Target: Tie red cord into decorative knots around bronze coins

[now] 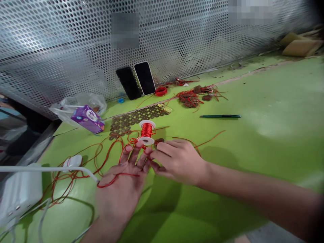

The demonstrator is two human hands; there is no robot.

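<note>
My left hand (126, 179) is turned palm up, its fingers curled, with red cord (118, 175) crossing the palm and looped at the fingertips. Thumb and fingers of my right hand (177, 160) are pinched together against the left fingertips, on the cord there; the exact grip is partly hidden. Just beyond the hands stands a white spool (146, 140) wound with red cord. A brown coin-like disc (159, 141) lies beside the spool, partly behind my right hand. Loose lengths of cord trail left across the green table (265, 135).
Behind the spool lie rows of brown holed discs (121, 123) and a yellow clip-like item (165, 108). Corded discs (188, 99), a green pen (220, 116), two phones (144, 78), a purple box (88, 118), a white power bank (21, 192) and a white cable (50, 168) surround them.
</note>
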